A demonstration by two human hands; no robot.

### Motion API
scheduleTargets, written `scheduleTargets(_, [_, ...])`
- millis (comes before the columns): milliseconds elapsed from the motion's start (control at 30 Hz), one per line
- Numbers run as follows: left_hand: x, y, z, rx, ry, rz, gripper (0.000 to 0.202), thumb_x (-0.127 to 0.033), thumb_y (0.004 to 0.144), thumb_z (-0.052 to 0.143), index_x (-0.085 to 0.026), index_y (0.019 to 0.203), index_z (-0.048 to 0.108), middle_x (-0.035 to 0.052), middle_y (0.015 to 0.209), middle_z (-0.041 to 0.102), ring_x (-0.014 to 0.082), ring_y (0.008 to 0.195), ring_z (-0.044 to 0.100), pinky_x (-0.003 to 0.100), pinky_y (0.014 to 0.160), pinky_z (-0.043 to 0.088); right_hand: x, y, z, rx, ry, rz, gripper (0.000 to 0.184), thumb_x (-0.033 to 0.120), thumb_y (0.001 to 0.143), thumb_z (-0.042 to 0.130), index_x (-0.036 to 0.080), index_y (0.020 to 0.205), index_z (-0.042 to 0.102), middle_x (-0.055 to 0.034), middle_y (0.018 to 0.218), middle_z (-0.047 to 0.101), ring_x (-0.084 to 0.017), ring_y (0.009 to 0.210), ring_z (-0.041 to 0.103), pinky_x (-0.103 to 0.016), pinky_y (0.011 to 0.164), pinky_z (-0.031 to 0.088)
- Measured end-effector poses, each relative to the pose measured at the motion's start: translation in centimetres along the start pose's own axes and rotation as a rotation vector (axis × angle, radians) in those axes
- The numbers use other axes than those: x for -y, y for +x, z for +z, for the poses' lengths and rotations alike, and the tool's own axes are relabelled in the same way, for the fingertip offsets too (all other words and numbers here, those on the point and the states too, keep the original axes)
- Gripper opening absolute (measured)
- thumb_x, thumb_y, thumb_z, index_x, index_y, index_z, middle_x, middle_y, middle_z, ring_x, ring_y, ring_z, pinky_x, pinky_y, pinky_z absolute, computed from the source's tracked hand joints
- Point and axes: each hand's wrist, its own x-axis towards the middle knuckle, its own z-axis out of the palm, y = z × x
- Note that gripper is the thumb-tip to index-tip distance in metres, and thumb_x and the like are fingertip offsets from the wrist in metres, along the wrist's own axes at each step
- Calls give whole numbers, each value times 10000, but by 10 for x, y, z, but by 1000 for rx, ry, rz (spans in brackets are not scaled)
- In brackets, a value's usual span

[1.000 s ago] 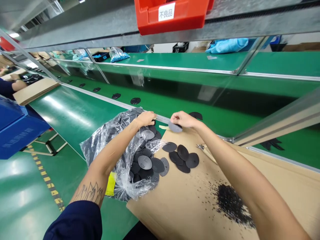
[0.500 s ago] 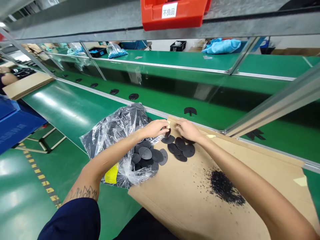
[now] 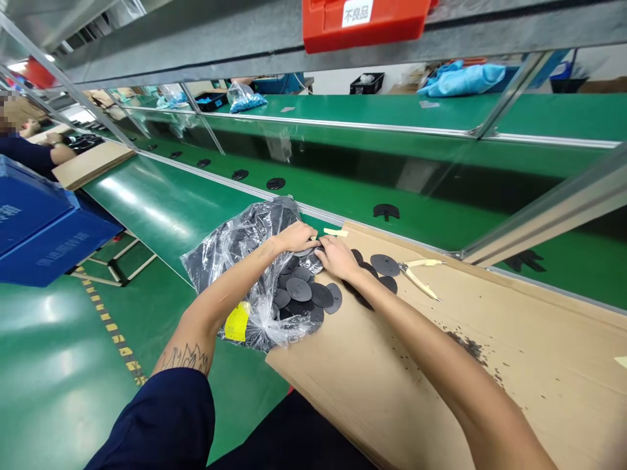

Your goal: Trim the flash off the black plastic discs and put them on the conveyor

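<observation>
My left hand point(image 3: 297, 236) is closed at the mouth of a clear plastic bag point(image 3: 235, 245), its fingers around the edge of a dark grey disc. My right hand point(image 3: 337, 258) meets it there, fingers bent and close together; what they pinch is hidden. Several flat black discs point(image 3: 298, 289) spill out of the bag below my hands. More discs point(image 3: 385, 264) lie on the cardboard, partly behind my right wrist. Nippers with cream handles point(image 3: 422, 277) rest beside them, jaws against one disc.
Black crumbs point(image 3: 470, 349) lie scattered on the cardboard sheet point(image 3: 353, 365), partly behind my right forearm. Black parts point(image 3: 275, 183) sit spaced along the green belt point(image 3: 323, 196). A red bin point(image 3: 367, 29) hangs above. At far left, a person point(image 3: 29, 147) sits near blue boxes point(image 3: 49, 222).
My right hand has moved left from the discs on the cardboard to meet my left hand at the bag. The nippers now show on the cardboard. The view has turned slightly left.
</observation>
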Motion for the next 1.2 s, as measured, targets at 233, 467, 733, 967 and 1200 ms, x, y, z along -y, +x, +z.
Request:
scheduleTargets(233, [14, -19, 7, -230, -177, -13, 386, -264, 868, 495, -198, 490, 465, 40, 542, 583, 170, 588, 553, 296, 657, 380, 17, 35, -2, 126, -18, 19, 573, 595, 842, 691, 154, 1202, 622, -141, 1216, 652, -299, 1161, 594, -420, 1005, 459])
scheduleTargets(467, [13, -33, 12, -534, -487, -76, 646, -532, 973, 365, -200, 420, 340, -11, 407, 378, 98, 412, 355, 286, 515, 267, 26, 28, -5, 231, -57, -67, 640, 629, 748, 769, 134, 1138, 659, -198, 1256, 625, -375, 1204, 569, -434, 998, 456])
scheduleTargets(733, [-14, -42, -3, -812, -797, -74, 755, -737, 946, 311, -197, 422, 366, -11, 397, 396, 86, 387, 390, 258, 443, 296, 36, 27, 1, 303, -66, -156, 409, 554, 879, 675, 164, 995, 716, -128, 1074, 738, -268, 1068, 678, -300, 836, 492])
scheduleTargets(967, [-48, -61, -19, -901, -833, 73, 730, -658, 1001, 273, -200, 439, 356, -13, 393, 379, 97, 395, 430, 257, 465, 363, 45, 17, 12, 277, -60, -131, 365, 468, 970, 592, 155, 1150, 647, -81, 1156, 678, -209, 1037, 663, -436, 921, 548])
scheduleTargets(1200, [-107, -99, 6, -726, -537, 441, 631, -464, 1040, 303, -205, 468, 373, -4, 415, 405, 117, 414, 376, 317, 500, 334, 51, 18, 4, 165, -38, -88, 400, 486, 1006, 510, 181, 1244, 611, -74, 1121, 696, -219, 1009, 682, -379, 858, 545])
